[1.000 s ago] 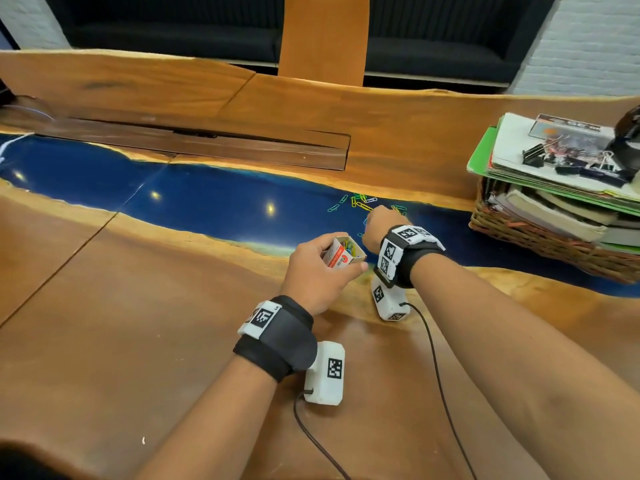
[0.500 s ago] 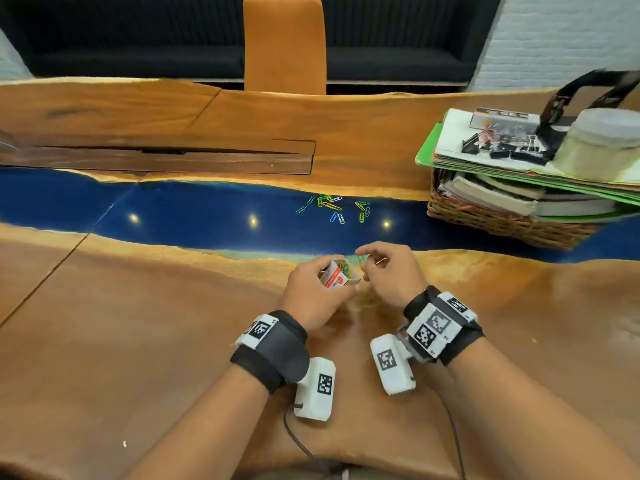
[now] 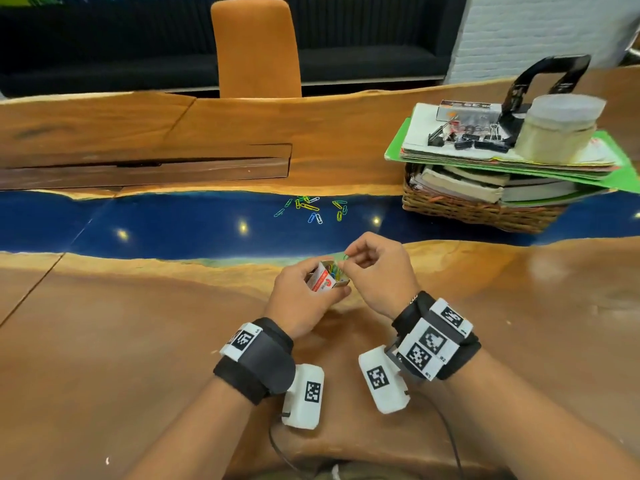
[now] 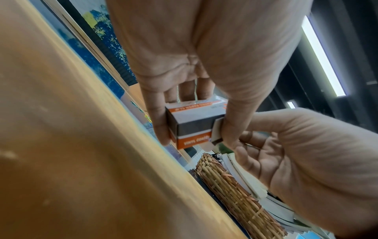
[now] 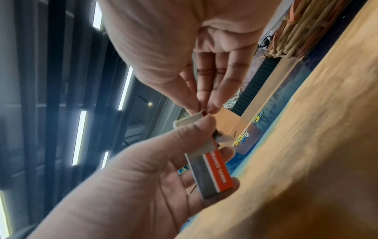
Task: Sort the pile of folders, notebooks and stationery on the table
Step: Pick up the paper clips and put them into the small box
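The left hand (image 3: 304, 299) is gripping a small orange-and-grey clip box (image 3: 327, 280) between thumb and curled fingers, holding it above the worktop (image 3: 138, 341) near its front edge, with the open end turned up and coloured clips showing inside. The right hand (image 3: 377, 271) is pinching a green paper clip (image 3: 343, 257) between thumb and fingertips (image 5: 204, 106) right at the mouth of the box; its other fingers are lying loosely curled. In the right wrist view the pinched fingertips are sitting just against the box's raised flap. A scatter of loose paper clips (image 3: 311, 209) is lying on the blue resin strip running across the middle of the worktop, beyond the hands. Toward the right edge a wicker basket (image 3: 478, 213) is holding books, with green folders (image 3: 502, 157) stacked across its top; binder clips (image 3: 467, 138), a pale lidded jar (image 3: 557, 126) and a black strap are resting on the folders. An orange chair (image 3: 256, 46) is standing behind the far edge.
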Demonstrator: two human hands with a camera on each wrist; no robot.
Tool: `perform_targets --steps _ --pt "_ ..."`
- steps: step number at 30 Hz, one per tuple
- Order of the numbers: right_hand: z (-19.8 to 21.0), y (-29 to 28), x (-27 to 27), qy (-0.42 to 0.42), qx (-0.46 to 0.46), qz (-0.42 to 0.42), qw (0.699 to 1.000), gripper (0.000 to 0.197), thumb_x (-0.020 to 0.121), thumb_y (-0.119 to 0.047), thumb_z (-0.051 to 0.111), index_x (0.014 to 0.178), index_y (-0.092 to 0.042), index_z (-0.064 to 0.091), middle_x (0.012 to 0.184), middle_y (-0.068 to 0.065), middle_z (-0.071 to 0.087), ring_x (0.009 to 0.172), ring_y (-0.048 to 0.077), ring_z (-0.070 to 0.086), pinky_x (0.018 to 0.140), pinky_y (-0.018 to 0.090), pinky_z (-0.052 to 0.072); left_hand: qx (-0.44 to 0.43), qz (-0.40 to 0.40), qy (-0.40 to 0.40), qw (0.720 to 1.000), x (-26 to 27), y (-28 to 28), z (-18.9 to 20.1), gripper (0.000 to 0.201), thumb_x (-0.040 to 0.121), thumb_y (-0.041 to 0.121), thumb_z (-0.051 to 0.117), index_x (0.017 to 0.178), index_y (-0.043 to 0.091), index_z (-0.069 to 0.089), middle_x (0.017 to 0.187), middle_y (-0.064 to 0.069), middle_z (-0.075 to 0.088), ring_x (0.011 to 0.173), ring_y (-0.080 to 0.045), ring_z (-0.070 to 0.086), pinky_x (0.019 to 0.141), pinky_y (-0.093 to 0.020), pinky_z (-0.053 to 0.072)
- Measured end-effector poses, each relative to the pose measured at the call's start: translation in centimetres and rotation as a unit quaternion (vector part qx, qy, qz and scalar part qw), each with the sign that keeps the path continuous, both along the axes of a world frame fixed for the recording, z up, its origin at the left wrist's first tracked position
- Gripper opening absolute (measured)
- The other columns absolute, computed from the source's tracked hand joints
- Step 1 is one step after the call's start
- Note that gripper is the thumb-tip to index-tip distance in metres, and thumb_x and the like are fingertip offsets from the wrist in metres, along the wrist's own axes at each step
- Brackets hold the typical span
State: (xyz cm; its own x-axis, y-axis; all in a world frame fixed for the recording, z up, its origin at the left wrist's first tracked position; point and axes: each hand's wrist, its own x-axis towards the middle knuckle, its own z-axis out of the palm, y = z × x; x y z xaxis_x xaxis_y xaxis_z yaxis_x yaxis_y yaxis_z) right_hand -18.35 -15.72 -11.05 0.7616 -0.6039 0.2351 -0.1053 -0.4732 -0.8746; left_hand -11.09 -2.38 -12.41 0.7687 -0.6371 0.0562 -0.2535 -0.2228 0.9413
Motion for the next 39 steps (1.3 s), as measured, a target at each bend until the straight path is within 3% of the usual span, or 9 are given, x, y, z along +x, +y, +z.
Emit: perform_targets --steps 9,14,21,23,26,29,32,35,39 --pt "-1.4 0.5 0.6 -0.011 -0.068 0.026 0.997 0.011 0.084 -0.022 0.074 0.074 -0.018 0.075 0.072 -0.008 0.065 0.072 0.008 0.061 0.069 0.028 0.049 -0.031 0.030 0.030 0.999 1.2 0.1 0.1 0.036 0.072 0.023 0.086 0.103 0.025 0.070 0.095 0.004 0.071 0.089 -0.012 0.067 0.081 -0.032 0.059" --pt "-0.1 -0.8 2.6 -0.025 -0.024 0.004 0.999 0.011 0.087 -0.024 0.071 0.078 -0.020 0.075 0.074 -0.008 0.068 0.071 0.007 0.062 0.068 0.020 0.048 -0.041 0.057 0.041 0.997 2.9 0.3 0.5 0.040 0.070 0.023 0.087 0.105 0.026 0.069 0.093 0.002 0.072 0.085 -0.015 0.068 0.080 -0.046 0.059" --pt "-1.0 -3.8 9.2 0.149 -0.088 0.006 0.985 0.011 0.087 -0.030 0.068 0.078 -0.025 0.072 0.077 -0.006 0.069 0.079 0.016 0.065 0.071 0.028 0.050 -0.072 0.096 0.039 0.992 4.9 1.3 1.4 0.037 0.071 0.019 0.086 0.103 0.027 0.068 0.090 0.003 0.071 0.078 -0.007 0.065 0.080 -0.041 0.060" --pt "-1.2 -4.2 11.0 0.229 -0.120 0.031 0.965 0.008 0.089 -0.031 0.064 0.094 -0.030 0.070 0.094 -0.003 0.069 0.088 0.020 0.065 0.073 0.027 0.046 -0.075 0.104 0.034 0.991 5.2 1.5 1.6 0.038 0.072 0.021 0.086 0.104 0.029 0.067 0.093 0.004 0.070 0.082 -0.007 0.066 0.082 -0.037 0.059" --pt "-1.4 -4.7 13.0 0.329 -0.186 0.056 0.924 0.039 0.095 -0.025 0.053 0.132 -0.035 0.055 0.128 0.003 0.061 0.106 0.027 0.061 0.079 0.028 0.044 -0.078 0.100 0.038 0.991 5.4 1.7 1.6 0.039 0.074 0.020 0.085 0.108 0.027 0.066 0.094 0.006 0.069 0.084 -0.006 0.065 0.083 -0.034 0.059" --pt "-0.9 -4.6 14.1 0.376 -0.224 0.071 0.896 0.051 0.096 -0.018 0.046 0.145 -0.032 0.043 0.140 0.006 0.055 0.117 0.031 0.057 0.090 0.033 0.048 -0.076 0.097 0.049 0.991 5.5 1.7 1.5 0.037 0.073 0.020 0.085 0.103 0.029 0.066 0.093 0.006 0.070 0.084 -0.008 0.066 0.081 -0.038 0.060" --pt "-1.0 -4.3 14.6 0.398 -0.252 0.080 0.879 0.042 0.096 -0.021 0.049 0.137 -0.024 0.055 0.136 0.005 0.058 0.119 0.030 0.057 0.093 0.034 0.047 -0.072 0.101 0.055 0.991 5.5 1.5 1.2 0.041 0.066 0.028 0.085 0.104 0.027 0.069 0.097 0.003 0.071 0.087 -0.014 0.068 0.079 -0.043 0.060" --pt "-1.4 -4.4 14.2 0.365 -0.222 0.046 0.903 0.018 0.091 -0.024 0.061 0.106 -0.024 0.070 0.114 0.005 0.068 0.099 0.029 0.064 0.074 0.030 0.047 -0.070 0.101 0.054 0.991 5.4 1.4 1.0 0.042 0.069 0.025 0.086 0.107 0.026 0.069 0.098 0.001 0.071 0.087 -0.015 0.068 0.079 -0.043 0.060" --pt "-1.3 -4.0 13.0 0.352 -0.201 0.010 0.914 0.007 0.087 -0.020 0.065 0.085 -0.018 0.071 0.096 0.006 0.070 0.085 0.028 0.065 0.071 0.031 0.051 -0.069 0.096 0.050 0.992 5.3 1.3 1.0 0.038 0.070 0.023 0.086 0.103 0.030 0.068 0.095 0.001 0.071 0.085 -0.014 0.067 0.078 -0.042 0.061"
